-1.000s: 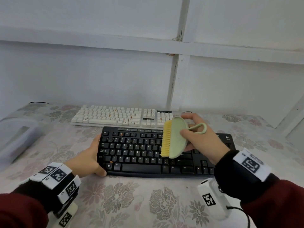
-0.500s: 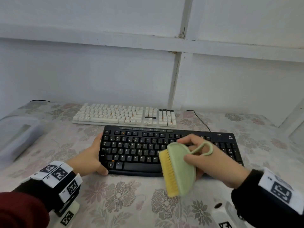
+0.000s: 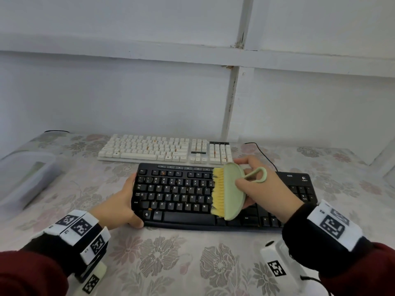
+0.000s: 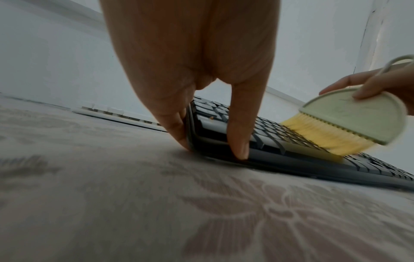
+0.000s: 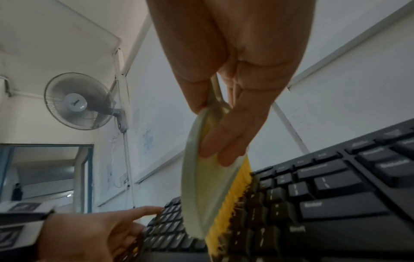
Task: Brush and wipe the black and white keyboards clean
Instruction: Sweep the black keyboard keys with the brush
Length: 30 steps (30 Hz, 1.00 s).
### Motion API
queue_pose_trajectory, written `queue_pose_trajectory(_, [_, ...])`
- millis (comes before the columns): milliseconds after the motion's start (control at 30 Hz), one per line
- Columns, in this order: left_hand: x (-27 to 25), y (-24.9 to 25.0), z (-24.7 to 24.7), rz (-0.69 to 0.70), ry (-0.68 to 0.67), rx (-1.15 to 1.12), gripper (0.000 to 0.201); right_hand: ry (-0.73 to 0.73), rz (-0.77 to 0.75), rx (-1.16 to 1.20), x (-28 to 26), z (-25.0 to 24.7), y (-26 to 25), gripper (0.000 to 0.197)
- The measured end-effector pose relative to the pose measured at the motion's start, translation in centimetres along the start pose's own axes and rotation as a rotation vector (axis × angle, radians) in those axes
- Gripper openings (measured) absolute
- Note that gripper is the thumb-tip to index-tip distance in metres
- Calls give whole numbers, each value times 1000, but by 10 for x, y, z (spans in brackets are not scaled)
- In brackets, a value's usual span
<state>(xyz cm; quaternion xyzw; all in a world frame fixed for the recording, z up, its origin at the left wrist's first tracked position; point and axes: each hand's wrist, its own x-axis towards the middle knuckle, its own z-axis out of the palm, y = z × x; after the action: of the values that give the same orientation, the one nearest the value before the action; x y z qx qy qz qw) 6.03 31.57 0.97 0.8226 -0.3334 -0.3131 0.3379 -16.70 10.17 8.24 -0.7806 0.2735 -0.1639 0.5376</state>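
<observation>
Left hand [image 3: 119, 207] grips the black keyboard's [image 3: 181, 195] left end on the floral tablecloth [image 3: 171, 263]. Right hand [image 3: 263, 189] pinches the green brush [image 3: 232, 191], yellow bristles on the middle keys. The white keyboard [image 3: 154, 149] lies just behind, near the wall.

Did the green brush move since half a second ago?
Yes. The green brush in the right hand went from past the front edge of the black keyboard back up, away from the person, over its middle keys.
</observation>
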Motion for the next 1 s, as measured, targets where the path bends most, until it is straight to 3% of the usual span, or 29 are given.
queue_pose_trajectory(200, [0, -1, -1, 7, 2, -12, 124, -206, 33, -58, -30, 4, 5, 32])
queue_pose_trajectory(433, [-1, 0, 0, 20, 8, -23, 121, 41, -90, 87, 5, -2, -14, 37])
queue_pose_trajectory(533, [-2, 1, 1, 23, 4, -20, 119, 62, -64, 67, 16, 5, -12, 37])
queue_pose_trajectory(1000, [-1, 0, 0, 6, 9, -12, 121, -242, 39, 4, -28, 16, -2, 30])
